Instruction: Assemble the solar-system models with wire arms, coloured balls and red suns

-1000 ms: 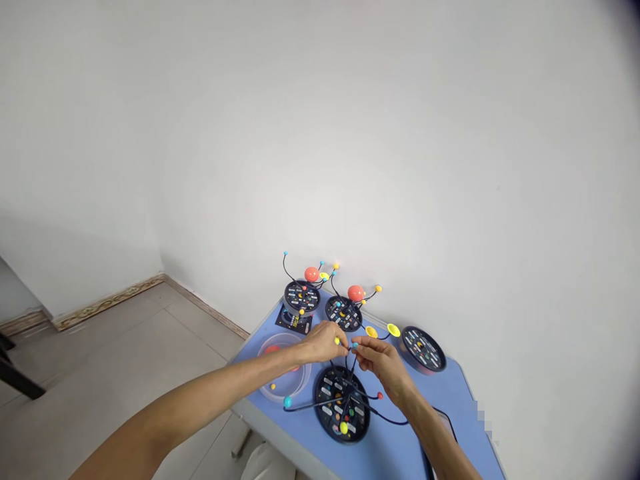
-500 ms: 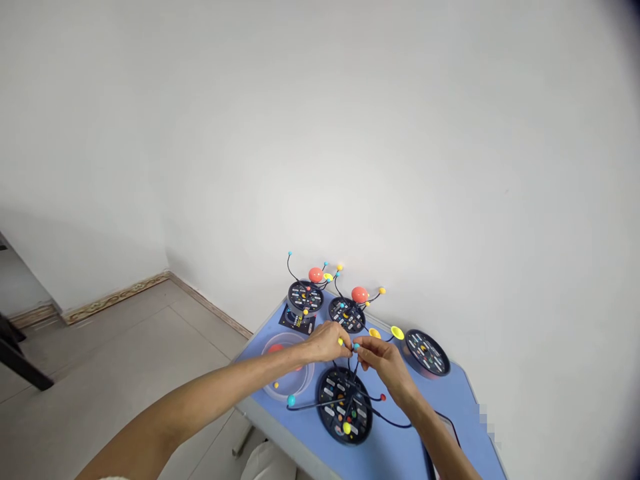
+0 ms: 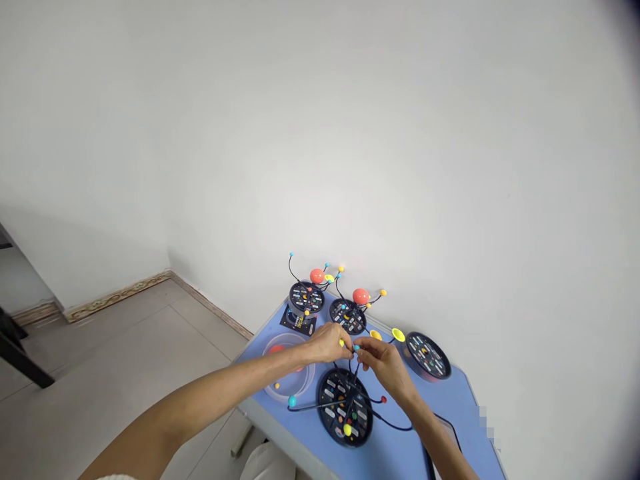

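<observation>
A round black base (image 3: 345, 413) with coloured labels lies near the front of the blue table (image 3: 400, 453). Thin black wire arms with small coloured balls spread out from it. Both hands meet just above its far edge. My left hand (image 3: 327, 342) pinches a wire arm with a small yellow ball at its tip. My right hand (image 3: 383, 363) pinches a wire arm tipped with a small blue ball. The two balls nearly touch between my fingertips.
Two built models with orange centre balls (image 3: 317, 275) (image 3: 361, 296) stand at the table's back by the white wall. Another black base (image 3: 427, 355) lies at the right. A clear round dish (image 3: 286, 373) with small parts sits at the left, and yellow cups (image 3: 398, 334) lie behind my hands.
The view has shifted slightly, so everything sits a little further right and lower. Both hands keep their pinch above the black base with almost no movement.
</observation>
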The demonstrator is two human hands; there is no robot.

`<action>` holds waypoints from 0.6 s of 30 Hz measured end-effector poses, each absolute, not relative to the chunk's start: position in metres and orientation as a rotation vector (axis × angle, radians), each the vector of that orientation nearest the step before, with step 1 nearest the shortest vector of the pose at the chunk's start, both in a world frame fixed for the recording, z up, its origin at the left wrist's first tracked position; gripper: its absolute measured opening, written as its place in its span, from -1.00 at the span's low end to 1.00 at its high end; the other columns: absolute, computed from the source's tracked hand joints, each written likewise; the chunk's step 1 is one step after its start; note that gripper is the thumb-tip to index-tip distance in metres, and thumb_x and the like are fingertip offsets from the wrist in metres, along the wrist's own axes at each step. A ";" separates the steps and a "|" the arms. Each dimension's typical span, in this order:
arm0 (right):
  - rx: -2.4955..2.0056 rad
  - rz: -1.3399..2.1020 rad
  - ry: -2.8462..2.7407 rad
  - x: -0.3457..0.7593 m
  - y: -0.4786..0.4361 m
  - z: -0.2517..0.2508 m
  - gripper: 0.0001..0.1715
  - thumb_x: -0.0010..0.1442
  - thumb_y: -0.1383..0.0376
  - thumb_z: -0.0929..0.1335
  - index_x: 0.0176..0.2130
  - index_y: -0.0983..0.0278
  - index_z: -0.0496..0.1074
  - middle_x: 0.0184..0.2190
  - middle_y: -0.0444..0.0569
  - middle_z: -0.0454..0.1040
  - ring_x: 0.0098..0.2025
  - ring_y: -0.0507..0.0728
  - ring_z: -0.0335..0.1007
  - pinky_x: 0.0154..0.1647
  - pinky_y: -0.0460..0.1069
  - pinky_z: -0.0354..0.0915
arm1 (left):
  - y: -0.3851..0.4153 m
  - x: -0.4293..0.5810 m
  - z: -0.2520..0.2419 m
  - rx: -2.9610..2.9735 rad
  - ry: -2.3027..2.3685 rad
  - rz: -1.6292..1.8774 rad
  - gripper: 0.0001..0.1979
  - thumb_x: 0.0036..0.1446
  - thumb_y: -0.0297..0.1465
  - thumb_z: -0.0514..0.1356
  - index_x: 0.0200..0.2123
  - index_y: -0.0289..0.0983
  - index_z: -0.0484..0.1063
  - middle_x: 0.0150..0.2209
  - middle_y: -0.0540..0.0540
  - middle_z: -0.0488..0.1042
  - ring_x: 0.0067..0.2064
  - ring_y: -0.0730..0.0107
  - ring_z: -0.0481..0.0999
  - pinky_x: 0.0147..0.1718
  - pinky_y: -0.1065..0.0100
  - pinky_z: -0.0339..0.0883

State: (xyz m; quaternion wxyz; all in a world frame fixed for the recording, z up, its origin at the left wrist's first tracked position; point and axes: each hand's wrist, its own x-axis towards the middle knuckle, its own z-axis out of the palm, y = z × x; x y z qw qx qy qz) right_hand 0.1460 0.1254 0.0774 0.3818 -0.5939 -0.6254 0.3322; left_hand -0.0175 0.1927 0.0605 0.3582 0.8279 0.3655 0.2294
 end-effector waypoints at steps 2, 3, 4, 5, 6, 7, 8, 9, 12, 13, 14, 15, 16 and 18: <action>-1.515 0.809 -1.647 0.147 0.126 0.076 -0.70 0.00 0.15 0.32 -0.35 0.28 0.54 -0.59 -0.12 0.44 -0.57 0.08 0.35 -0.49 -0.01 0.30 | 0.193 -0.018 0.061 2.145 0.930 0.579 -0.85 -0.04 -0.42 0.34 -0.34 -0.18 0.69 -0.36 -0.01 0.66 -0.28 0.30 0.58 -0.31 0.43 0.34; -1.516 0.781 -1.677 0.147 0.126 0.075 -0.71 0.02 0.17 0.31 -0.34 0.29 0.54 -0.59 -0.11 0.44 -0.57 0.08 0.35 -0.49 -0.02 0.30 | 0.193 -0.018 0.061 2.150 0.924 0.573 -0.85 -0.03 -0.41 0.34 -0.34 -0.17 0.69 -0.36 -0.01 0.66 -0.29 0.30 0.58 -0.31 0.43 0.34; -1.516 0.745 -1.708 0.147 0.125 0.076 -0.71 0.03 0.20 0.30 -0.32 0.29 0.54 -0.58 -0.10 0.45 -0.57 0.09 0.35 -0.49 -0.01 0.30 | 0.193 -0.019 0.061 2.154 0.918 0.570 -0.85 -0.03 -0.41 0.34 -0.34 -0.16 0.69 -0.37 0.00 0.66 -0.30 0.30 0.58 -0.31 0.43 0.34; -1.513 0.702 -1.745 0.147 0.125 0.076 -0.72 0.04 0.23 0.29 -0.31 0.28 0.54 -0.56 -0.08 0.46 -0.55 0.10 0.36 -0.48 -0.01 0.30 | 0.194 -0.019 0.061 2.157 0.915 0.569 -0.85 -0.03 -0.40 0.34 -0.34 -0.16 0.69 -0.38 0.00 0.66 -0.30 0.31 0.58 -0.31 0.43 0.33; -1.504 0.652 -1.786 0.147 0.124 0.077 -0.73 0.05 0.25 0.29 -0.30 0.28 0.54 -0.53 -0.06 0.48 -0.51 0.11 0.38 -0.45 0.00 0.31 | 0.194 -0.019 0.061 2.160 0.911 0.570 -0.86 -0.03 -0.40 0.34 -0.34 -0.16 0.69 -0.39 0.00 0.66 -0.31 0.31 0.58 -0.31 0.43 0.33; -1.487 0.600 -1.833 0.147 0.123 0.079 -0.74 0.06 0.27 0.28 -0.30 0.26 0.54 -0.49 -0.03 0.51 -0.46 0.13 0.40 -0.40 0.02 0.31 | 0.194 -0.019 0.061 2.162 0.908 0.573 -0.86 -0.03 -0.40 0.34 -0.34 -0.16 0.69 -0.40 0.01 0.66 -0.31 0.31 0.58 -0.32 0.43 0.33; -1.465 0.549 -1.883 0.146 0.122 0.081 -0.75 0.08 0.29 0.28 -0.31 0.25 0.54 -0.44 0.00 0.53 -0.40 0.15 0.41 -0.33 0.04 0.32 | 0.194 -0.019 0.060 2.162 0.905 0.578 -0.87 -0.03 -0.40 0.34 -0.35 -0.16 0.69 -0.40 0.01 0.65 -0.32 0.32 0.58 -0.32 0.43 0.33; -1.440 0.503 -1.934 0.146 0.122 0.082 -0.76 0.11 0.30 0.27 -0.32 0.23 0.54 -0.38 0.01 0.55 -0.35 0.17 0.42 -0.27 0.05 0.32 | 0.195 -0.018 0.060 2.162 0.903 0.583 -0.87 -0.03 -0.40 0.35 -0.35 -0.16 0.68 -0.41 0.01 0.65 -0.32 0.33 0.58 -0.33 0.44 0.32; -1.388 0.399 -2.065 0.145 0.121 0.085 -0.74 0.18 0.35 0.24 -0.31 0.20 0.53 -0.30 0.03 0.57 -0.27 0.18 0.44 -0.19 0.06 0.30 | 0.196 -0.017 0.057 2.155 0.895 0.601 -0.89 -0.04 -0.41 0.36 -0.36 -0.17 0.68 -0.41 0.01 0.65 -0.31 0.33 0.58 -0.34 0.44 0.33; -1.385 0.371 -2.098 0.145 0.122 0.085 -0.73 0.19 0.37 0.23 -0.31 0.20 0.52 -0.30 0.04 0.56 -0.27 0.18 0.44 -0.20 0.05 0.31 | 0.196 -0.017 0.056 2.152 0.892 0.609 -0.89 -0.04 -0.41 0.36 -0.37 -0.18 0.68 -0.40 0.01 0.65 -0.30 0.32 0.59 -0.33 0.44 0.33; -1.387 0.343 -2.128 0.146 0.122 0.084 -0.72 0.21 0.39 0.23 -0.31 0.21 0.51 -0.31 0.04 0.56 -0.28 0.18 0.44 -0.21 0.05 0.31 | 0.196 -0.016 0.054 2.151 0.888 0.617 -0.89 -0.04 -0.42 0.36 -0.38 -0.18 0.68 -0.39 0.00 0.65 -0.29 0.32 0.59 -0.32 0.44 0.34; -1.393 0.315 -2.156 0.146 0.122 0.084 -0.71 0.22 0.40 0.22 -0.31 0.22 0.51 -0.33 0.04 0.55 -0.30 0.18 0.43 -0.23 0.04 0.31 | 0.196 -0.016 0.053 2.152 0.882 0.626 -0.89 -0.04 -0.43 0.36 -0.38 -0.18 0.68 -0.38 0.00 0.65 -0.28 0.31 0.59 -0.31 0.44 0.34; -1.401 0.288 -2.181 0.146 0.123 0.083 -0.70 0.23 0.42 0.21 -0.31 0.22 0.50 -0.34 0.04 0.54 -0.31 0.18 0.43 -0.24 0.04 0.31 | 0.196 -0.016 0.052 2.152 0.875 0.637 -0.89 -0.05 -0.45 0.35 -0.39 -0.17 0.67 -0.36 0.00 0.65 -0.26 0.31 0.59 -0.29 0.43 0.35; -1.420 0.241 -2.228 0.147 0.124 0.082 -0.69 0.25 0.43 0.19 -0.31 0.23 0.49 -0.35 0.04 0.53 -0.32 0.18 0.42 -0.26 0.04 0.31 | 0.196 -0.015 0.051 2.155 0.860 0.661 -0.88 -0.05 -0.48 0.35 -0.41 -0.17 0.67 -0.34 0.01 0.65 -0.24 0.32 0.59 -0.25 0.42 0.36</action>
